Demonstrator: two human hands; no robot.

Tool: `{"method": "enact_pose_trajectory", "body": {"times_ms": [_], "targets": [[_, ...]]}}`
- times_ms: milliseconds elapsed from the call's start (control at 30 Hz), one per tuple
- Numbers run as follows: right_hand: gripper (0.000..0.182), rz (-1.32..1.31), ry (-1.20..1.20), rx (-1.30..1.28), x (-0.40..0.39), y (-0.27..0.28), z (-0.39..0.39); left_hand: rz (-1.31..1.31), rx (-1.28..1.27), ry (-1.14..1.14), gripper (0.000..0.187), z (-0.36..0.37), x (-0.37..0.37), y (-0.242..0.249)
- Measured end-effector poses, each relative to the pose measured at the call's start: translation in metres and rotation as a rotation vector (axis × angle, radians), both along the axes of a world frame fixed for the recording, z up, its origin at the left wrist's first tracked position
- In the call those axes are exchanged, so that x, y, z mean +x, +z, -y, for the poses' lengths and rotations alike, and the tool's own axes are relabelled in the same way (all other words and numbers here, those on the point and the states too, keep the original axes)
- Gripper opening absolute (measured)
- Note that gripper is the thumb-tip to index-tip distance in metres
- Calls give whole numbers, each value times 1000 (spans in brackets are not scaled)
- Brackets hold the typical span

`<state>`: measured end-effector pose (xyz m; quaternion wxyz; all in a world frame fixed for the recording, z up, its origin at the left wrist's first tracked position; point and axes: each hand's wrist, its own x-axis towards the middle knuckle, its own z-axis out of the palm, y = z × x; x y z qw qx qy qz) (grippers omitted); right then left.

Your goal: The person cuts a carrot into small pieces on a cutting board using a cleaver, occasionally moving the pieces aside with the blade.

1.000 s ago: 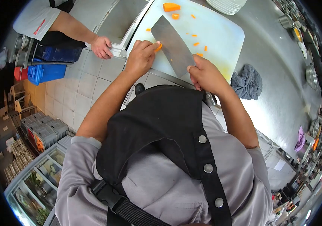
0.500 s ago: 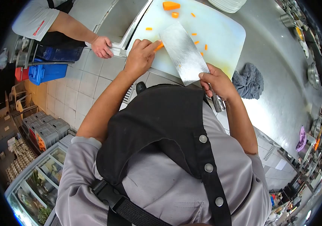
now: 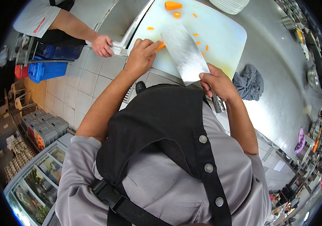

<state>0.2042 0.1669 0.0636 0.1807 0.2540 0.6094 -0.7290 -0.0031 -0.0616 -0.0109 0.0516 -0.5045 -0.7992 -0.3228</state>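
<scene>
left hand [image 3: 141,57]: fingers bent, pinning orange piece [image 3: 160,46] at 8 o'clock on cutting board [image 3: 225,35] | right hand [image 3: 219,83]: closed round handle of cleaver [image 3: 185,54], handle towards 5 o'clock, blade over board, just beside orange piece | orange chunk [image 3: 173,5]: board's 11 o'clock | grey cloth [image 3: 248,83]: bench [image 3: 281,86], board's 4 o'clock

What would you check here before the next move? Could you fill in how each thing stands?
- Right hand gripping the cleaver: ok.
- Left hand on the orange piece: ok.
- Left fingertips safely clear of the blade: cannot tell; they look close.
- Cutting board free of loose bits: not ok, orange pieces are scattered.
- Grey cloth off the board: ok.
- Other person's hand away from the blade: ok.
</scene>
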Motion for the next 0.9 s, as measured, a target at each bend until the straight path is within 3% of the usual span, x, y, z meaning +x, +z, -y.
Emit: {"method": "enact_pose_trajectory", "body": {"times_ms": [267, 333, 467, 633, 700, 733, 833, 900], "targets": [[35, 20, 6, -39, -15, -11, -2, -9, 11, -14, 52, -1, -1, 0], [17, -33, 18, -29, -22, -14, 0, -6, 5, -14, 52, 0, -1, 0], [19, -46, 29, -30, -30, -17, -2, -6, 27, 1, 50, -1, -1, -5], [27, -127, -210, -293, 0, 6, -12, 39, -52, 73, 47, -2, 0, 6], [27, -137, -223, -278, 11, 9, -14, 477, -73, 199, 47, -5, -1, 17], [27, -145, -236, -268, 15, 9, -15, 477, -70, 195, 47, -5, -7, 19], [27, -132, -231, -210, 23, 9, -13, -207, -57, -156, 47, -12, -34, 33], [29, -106, -231, -212, 27, 2, -12, -247, -112, -206, 45, -16, -44, 32]]}}
